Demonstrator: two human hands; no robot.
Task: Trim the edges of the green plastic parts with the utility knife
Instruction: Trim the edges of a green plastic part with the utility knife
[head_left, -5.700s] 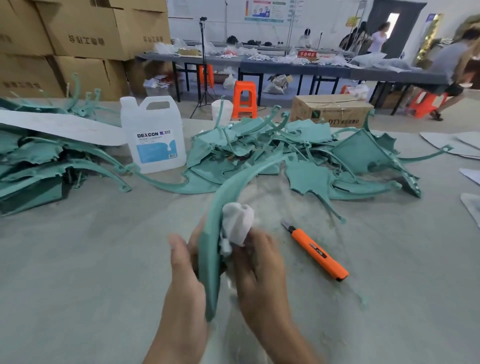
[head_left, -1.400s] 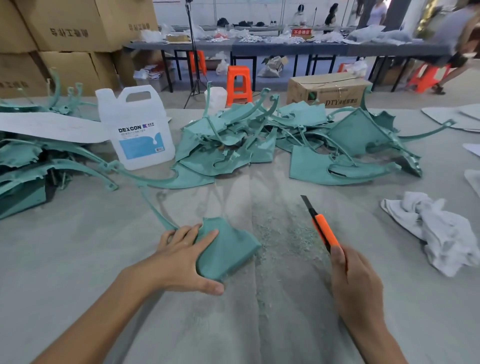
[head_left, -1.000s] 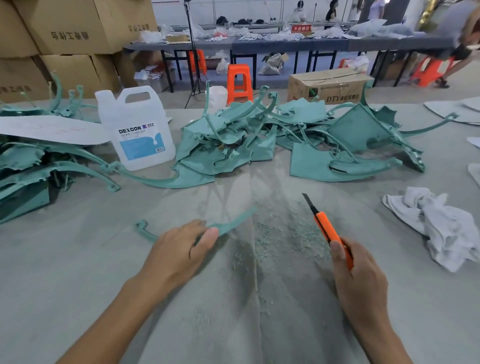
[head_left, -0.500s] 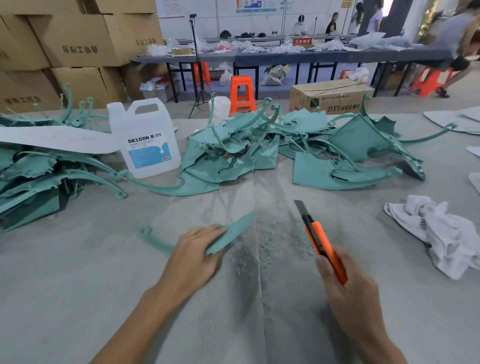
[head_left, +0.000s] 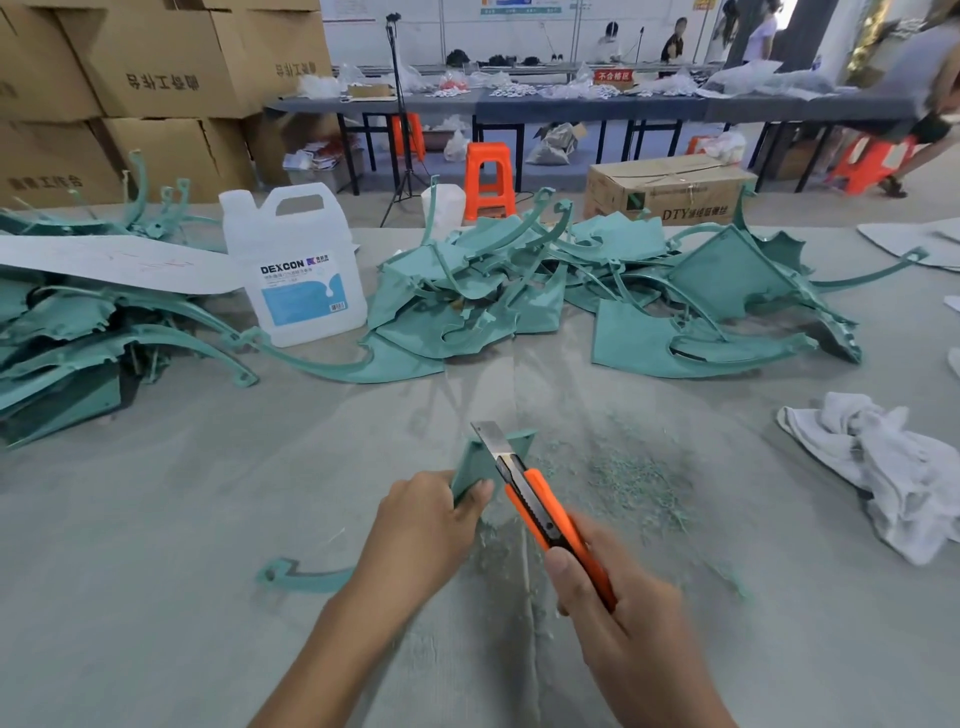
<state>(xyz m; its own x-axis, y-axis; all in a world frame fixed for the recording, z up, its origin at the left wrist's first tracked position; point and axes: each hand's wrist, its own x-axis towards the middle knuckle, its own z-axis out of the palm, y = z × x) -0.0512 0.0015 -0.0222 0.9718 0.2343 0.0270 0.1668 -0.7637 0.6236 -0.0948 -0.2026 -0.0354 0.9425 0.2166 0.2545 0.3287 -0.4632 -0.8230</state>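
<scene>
My left hand (head_left: 421, 525) grips a green plastic part (head_left: 475, 462) by its wide end and holds it tilted up off the grey table (head_left: 156, 519). Its thin hooked tail (head_left: 291, 576) sticks out to the left below my wrist. My right hand (head_left: 618, 608) grips the orange utility knife (head_left: 545, 509), whose bare blade (head_left: 491, 439) lies against the part's right edge. Green shavings (head_left: 623, 478) are scattered just right of the blade.
A heap of green parts (head_left: 571, 291) fills the table's far middle, and another heap (head_left: 78, 338) lies at the left. A white DEXCON jug (head_left: 296, 270) stands between them. A crumpled white cloth (head_left: 893, 467) lies at the right. Cardboard boxes, stools and people are beyond.
My left hand has lifted and turned the green part up from lying flat. My right hand has brought the knife left until its blade meets the part's edge.
</scene>
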